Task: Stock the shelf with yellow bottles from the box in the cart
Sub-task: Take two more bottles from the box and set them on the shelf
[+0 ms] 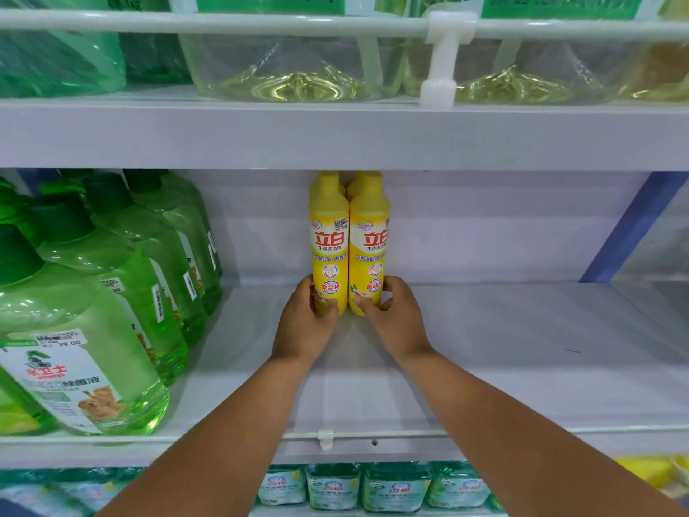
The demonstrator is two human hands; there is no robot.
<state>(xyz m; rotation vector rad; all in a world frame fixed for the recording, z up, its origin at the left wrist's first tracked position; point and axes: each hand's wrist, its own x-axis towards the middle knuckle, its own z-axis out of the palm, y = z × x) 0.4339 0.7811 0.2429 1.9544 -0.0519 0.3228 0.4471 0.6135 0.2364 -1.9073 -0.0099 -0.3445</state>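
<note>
White shelf (522,330) holds two front yellow bottles (329,240) upright, touching, apparently two more behind. Left hand (304,319) grips the left base; right hand (397,315) pinches the right base. Open shelf space lies rightward.

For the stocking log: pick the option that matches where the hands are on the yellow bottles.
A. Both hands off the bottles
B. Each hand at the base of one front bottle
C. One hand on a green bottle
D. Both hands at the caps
B: the left hand grips the base of the left yellow bottle, and the right hand holds the base of the right yellow bottle, both upright on the shelf.
</note>
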